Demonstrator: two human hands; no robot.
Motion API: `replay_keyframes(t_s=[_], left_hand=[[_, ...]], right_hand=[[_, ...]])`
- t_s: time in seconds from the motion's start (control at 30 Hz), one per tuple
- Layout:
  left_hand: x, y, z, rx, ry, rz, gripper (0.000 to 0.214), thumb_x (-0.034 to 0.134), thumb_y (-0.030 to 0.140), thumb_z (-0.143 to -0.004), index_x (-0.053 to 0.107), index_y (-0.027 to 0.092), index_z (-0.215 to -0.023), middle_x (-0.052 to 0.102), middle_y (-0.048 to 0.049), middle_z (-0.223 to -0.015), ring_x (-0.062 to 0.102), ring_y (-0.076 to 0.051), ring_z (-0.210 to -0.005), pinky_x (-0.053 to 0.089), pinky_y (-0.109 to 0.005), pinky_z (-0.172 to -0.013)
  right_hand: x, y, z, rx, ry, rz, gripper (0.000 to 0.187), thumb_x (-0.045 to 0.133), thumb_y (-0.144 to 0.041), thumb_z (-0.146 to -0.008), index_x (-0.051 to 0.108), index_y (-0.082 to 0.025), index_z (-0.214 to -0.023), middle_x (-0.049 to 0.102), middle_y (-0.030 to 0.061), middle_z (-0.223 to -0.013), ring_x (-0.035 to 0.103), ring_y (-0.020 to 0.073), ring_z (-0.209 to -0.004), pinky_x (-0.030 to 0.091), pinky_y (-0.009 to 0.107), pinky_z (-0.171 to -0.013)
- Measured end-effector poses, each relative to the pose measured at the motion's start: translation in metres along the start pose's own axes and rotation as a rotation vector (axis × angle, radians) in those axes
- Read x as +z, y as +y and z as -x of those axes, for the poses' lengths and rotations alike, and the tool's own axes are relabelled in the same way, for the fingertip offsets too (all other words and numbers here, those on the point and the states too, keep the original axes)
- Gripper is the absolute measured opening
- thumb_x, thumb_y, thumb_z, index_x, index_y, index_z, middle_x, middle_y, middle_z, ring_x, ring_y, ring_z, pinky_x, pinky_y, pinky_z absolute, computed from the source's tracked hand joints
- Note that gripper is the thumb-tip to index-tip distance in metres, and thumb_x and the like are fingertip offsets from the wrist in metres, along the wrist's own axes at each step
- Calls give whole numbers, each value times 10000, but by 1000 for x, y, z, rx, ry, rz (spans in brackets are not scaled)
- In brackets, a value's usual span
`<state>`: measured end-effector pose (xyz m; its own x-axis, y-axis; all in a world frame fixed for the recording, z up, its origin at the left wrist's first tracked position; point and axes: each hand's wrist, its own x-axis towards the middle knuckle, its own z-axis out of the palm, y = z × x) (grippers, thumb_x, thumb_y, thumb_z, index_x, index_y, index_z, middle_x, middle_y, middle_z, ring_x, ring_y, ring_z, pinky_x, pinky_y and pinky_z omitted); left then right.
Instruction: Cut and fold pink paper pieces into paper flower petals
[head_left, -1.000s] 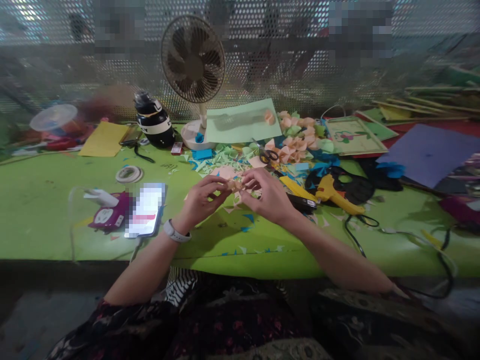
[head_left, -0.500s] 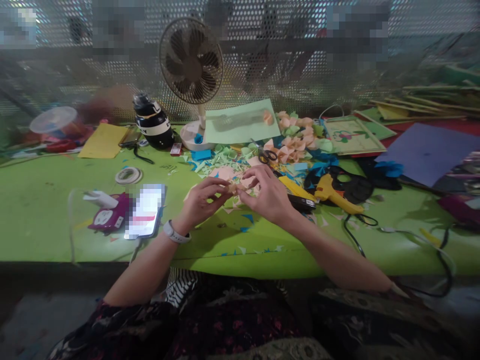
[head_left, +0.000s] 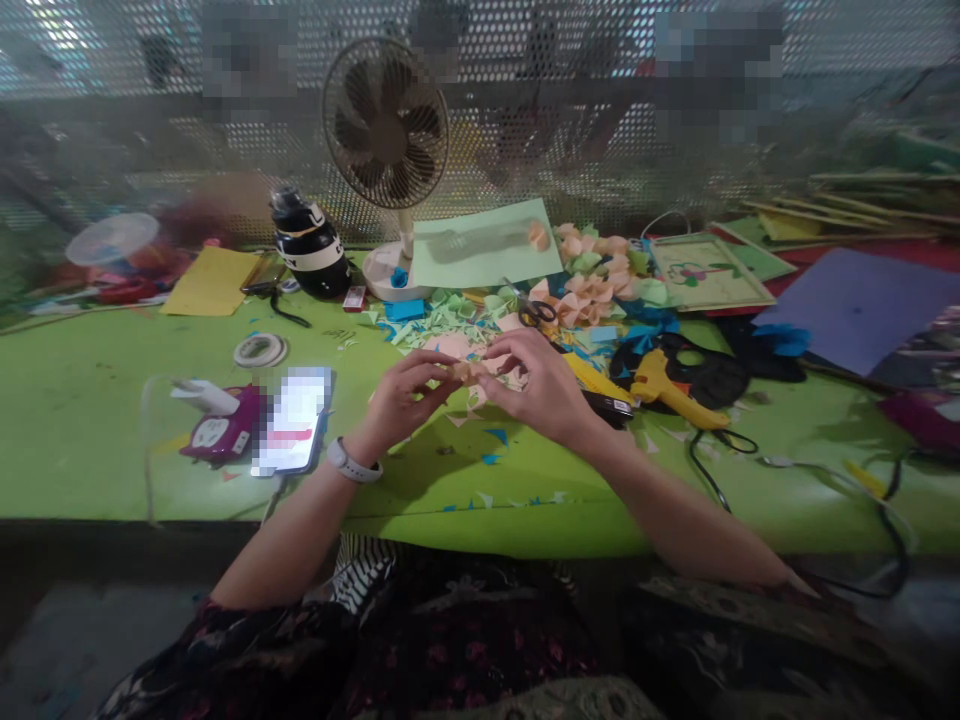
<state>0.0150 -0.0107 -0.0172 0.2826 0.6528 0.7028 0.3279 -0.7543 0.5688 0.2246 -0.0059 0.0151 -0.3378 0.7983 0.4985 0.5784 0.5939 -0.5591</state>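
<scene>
Between my two hands is a small peach paper piece (head_left: pixel 466 372), held just above the table. My left hand (head_left: pixel 409 398), with a pale watch band on its wrist, pinches its left side. The thumb and fingers of my right hand (head_left: pixel 536 390) close on its right side. The piece's exact shape is partly hidden by the fingertips. Behind the hands lie green, peach and blue paper scraps (head_left: pixel 450 318). Black-handled scissors (head_left: pixel 537 312) rest on the scraps, near a heap of curled peach paper pieces (head_left: pixel 592 285).
A yellow glue gun (head_left: pixel 675 390) with a black cord lies at right. A lit phone (head_left: pixel 294 420), a purple power socket (head_left: pixel 217 437) and a tape roll (head_left: pixel 260 350) are at left. Behind stand a black bottle (head_left: pixel 309 250) and a fan (head_left: pixel 386 125). Green card (head_left: pixel 487 250) leans at the back.
The peach paper piece has turned slightly in my fingertips and shows a little more. Both hands stay in nearly the same place.
</scene>
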Motion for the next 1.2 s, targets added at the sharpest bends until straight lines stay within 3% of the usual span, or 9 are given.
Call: replay_keyframes(t_s=[0.17,0.4,0.7,0.9,1.2], left_hand=[[1,-8,0,25,90,-15,51,676,155,-879,695,165,-925,683,-78,-1065,704,-136,-935,628,-189,-629],[1,-16,-1,115,160,-140,94,682,143,-876,712,195,-948,696,-77,-1114,680,-167,-1067,618,-339,-874],[3,-15,1,122,138,-108,166,676,154,-886,740,233,-1017,722,-66,-1095,705,-158,-1012,617,-348,-880],[3,-18,2,109,168,-89,168,672,159,-890,755,235,-1015,737,-70,-1078,716,-160,-998,620,-336,-877],[3,-21,2,66,118,-111,216,580,158,-928,745,191,-1064,756,-110,-1093,727,-184,-1015,645,-345,-861]], right_hand=[[-10,3,-6,-19,60,-36,111,583,-243,-839,635,-193,-923,631,109,-1061,639,219,-877,561,397,-783],[-4,10,-6,-42,36,-3,116,590,-194,-805,659,-214,-896,651,107,-1068,619,281,-1064,541,465,-878],[1,12,-4,-71,-33,-69,170,550,-204,-863,708,-225,-924,698,83,-1064,648,246,-1038,529,439,-925],[1,13,-5,-86,-29,-55,231,495,-200,-893,714,-198,-967,717,104,-1084,663,243,-1024,530,437,-922],[7,19,-8,-98,-9,-59,275,479,-193,-900,715,-194,-1043,708,117,-1172,657,253,-1092,519,457,-973]])
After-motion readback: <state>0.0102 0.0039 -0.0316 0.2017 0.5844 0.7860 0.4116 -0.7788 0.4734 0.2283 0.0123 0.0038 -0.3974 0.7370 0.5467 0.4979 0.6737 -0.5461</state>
